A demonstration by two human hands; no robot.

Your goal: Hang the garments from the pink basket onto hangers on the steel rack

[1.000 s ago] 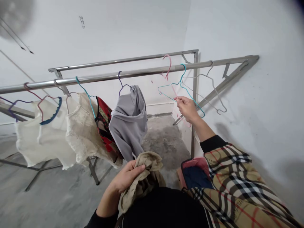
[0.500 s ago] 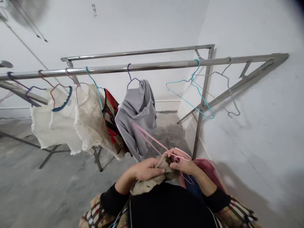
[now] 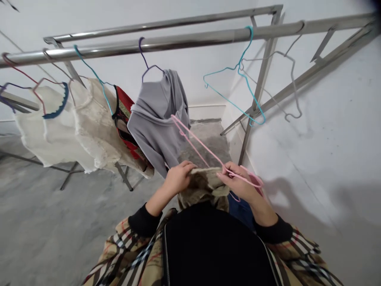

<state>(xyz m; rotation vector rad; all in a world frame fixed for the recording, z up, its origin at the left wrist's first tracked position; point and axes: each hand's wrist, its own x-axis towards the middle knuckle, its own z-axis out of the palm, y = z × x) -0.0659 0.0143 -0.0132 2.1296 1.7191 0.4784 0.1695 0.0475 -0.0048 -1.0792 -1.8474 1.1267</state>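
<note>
Between my hands a beige-brown garment (image 3: 205, 186) is stretched along its upper edge, close to my body. My left hand (image 3: 179, 178) is closed on the left end of that edge. My right hand (image 3: 238, 183) grips the other end and also holds a pink clothes hanger (image 3: 202, 145). The hanger slants up and away to the left, its long frame above the garment and its hook end by my right wrist. The garment's lower part is hidden behind my black front.
A metal rack (image 3: 190, 41) crosses ahead, bearing a grey hooded top (image 3: 157, 115), a red patterned garment (image 3: 125, 107) and cream tops (image 3: 92, 123). A blue hanger (image 3: 235, 103) and a grey hanger (image 3: 293, 83) hang bare at right, near the white wall (image 3: 333, 131).
My hands have moved apart, spreading the garment's bunched edge into a straighter line. The pink hanger has shifted slightly with my right hand. The view has tilted down and closer to the rack.
</note>
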